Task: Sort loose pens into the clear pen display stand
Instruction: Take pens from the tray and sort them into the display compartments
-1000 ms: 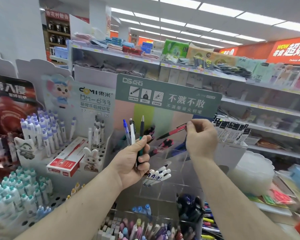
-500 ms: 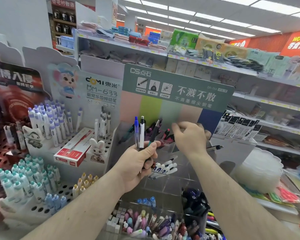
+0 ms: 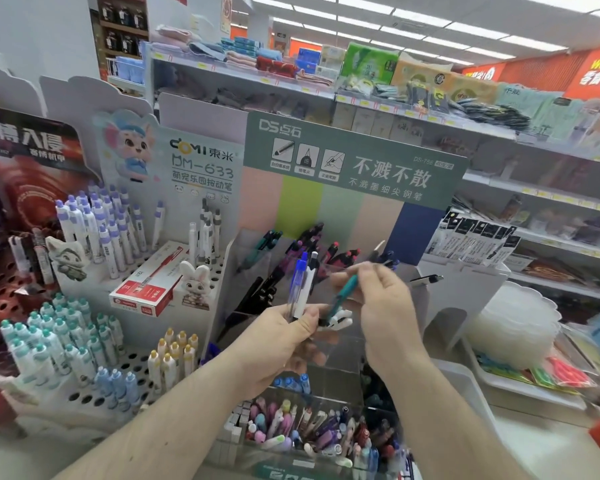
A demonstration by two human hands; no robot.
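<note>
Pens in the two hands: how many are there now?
3. A blue pen and a white pen stand in the left hand; the right hand pinches a teal pen. More may be hidden.

Both hands (image 3: 284, 337) (image 3: 385, 306) raised, fingers prob. pinched

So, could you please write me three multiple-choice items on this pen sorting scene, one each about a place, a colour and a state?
1. The red and white box lies:
A) left of the clear pen display stand
B) inside it
C) on the top shelf

2. The right hand holds a pen coloured:
A) yellow
B) teal
C) white

3. The left hand is:
A) flat and empty
B) gripping upright pens
C) out of view

Answers:
1 A, it sits on the white perforated rack.
2 B, the barrel is teal.
3 B, blue and white pens rise from its fingers.
</note>
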